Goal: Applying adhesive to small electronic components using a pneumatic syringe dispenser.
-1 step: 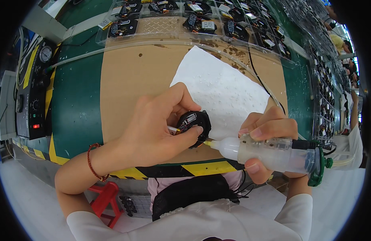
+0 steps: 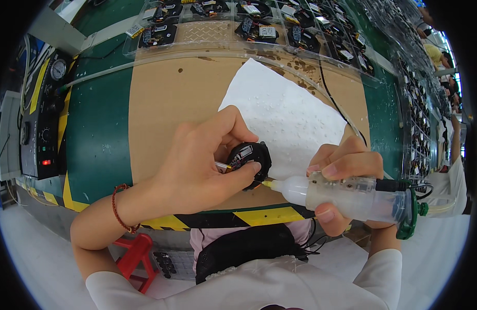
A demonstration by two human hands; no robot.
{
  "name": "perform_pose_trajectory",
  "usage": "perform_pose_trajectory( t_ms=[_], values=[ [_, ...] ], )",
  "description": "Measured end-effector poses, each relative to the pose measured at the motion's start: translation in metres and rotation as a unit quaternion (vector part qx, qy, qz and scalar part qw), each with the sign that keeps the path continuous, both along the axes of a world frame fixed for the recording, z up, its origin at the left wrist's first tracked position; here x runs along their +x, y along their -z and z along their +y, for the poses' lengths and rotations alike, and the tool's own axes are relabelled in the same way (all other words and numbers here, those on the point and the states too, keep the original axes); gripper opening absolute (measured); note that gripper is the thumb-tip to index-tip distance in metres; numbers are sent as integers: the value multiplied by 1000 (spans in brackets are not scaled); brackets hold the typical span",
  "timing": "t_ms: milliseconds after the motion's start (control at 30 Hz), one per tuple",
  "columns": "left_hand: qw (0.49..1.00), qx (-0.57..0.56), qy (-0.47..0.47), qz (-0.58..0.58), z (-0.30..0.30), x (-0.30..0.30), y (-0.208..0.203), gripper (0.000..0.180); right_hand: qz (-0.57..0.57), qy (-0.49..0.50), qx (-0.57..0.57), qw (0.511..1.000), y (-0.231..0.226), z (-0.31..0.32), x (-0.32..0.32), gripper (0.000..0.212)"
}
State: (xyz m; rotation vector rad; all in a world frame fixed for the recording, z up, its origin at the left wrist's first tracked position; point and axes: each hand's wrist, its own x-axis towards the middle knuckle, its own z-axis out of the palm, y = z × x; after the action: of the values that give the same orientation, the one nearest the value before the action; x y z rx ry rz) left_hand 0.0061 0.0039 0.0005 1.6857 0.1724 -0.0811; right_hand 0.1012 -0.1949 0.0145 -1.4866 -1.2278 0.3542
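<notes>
Between its thumb and fingers my left hand grips a small round black electronic housing, tilted up, with a circuit board inside. Part of it is hidden behind the thumb and fingers. My right hand is wrapped round a clear dispensing syringe with a green cap and an air hose at its back end. The syringe's yellow-green needle tip is at the lower right rim of the housing; whether it touches, I cannot tell. Under both hands lie brown cardboard and a white paper sheet.
At the far side stands a clear plastic tray with several similar black housings. A black dispenser controller with a gauge and a lit red switch is on the left. A thin black cable crosses the right side. Below left is a red stool.
</notes>
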Motion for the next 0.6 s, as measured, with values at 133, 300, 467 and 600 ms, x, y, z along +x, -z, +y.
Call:
perform_pose_trajectory(
  t_ms=[133, 300, 467, 600],
  values=[
    [999, 11, 29, -7, 2, -1, 3, 26, -4, -1, -6, 1000, -1, -1, 1, 43],
    [1000, 12, 29, -4, 2, -1, 1, 26, -2, 4, -2, 1000, -1, -1, 0, 43],
    [1000, -5, 1, 1, 0, 1, -3, 22, -2, -1, -4, 1000, -1, -2, 1, 42],
    [1000, -14, 1, 18, -1, 1, -5, 22, -2, 11, -3, 1000, 0, -2, 1, 42]
  ],
)
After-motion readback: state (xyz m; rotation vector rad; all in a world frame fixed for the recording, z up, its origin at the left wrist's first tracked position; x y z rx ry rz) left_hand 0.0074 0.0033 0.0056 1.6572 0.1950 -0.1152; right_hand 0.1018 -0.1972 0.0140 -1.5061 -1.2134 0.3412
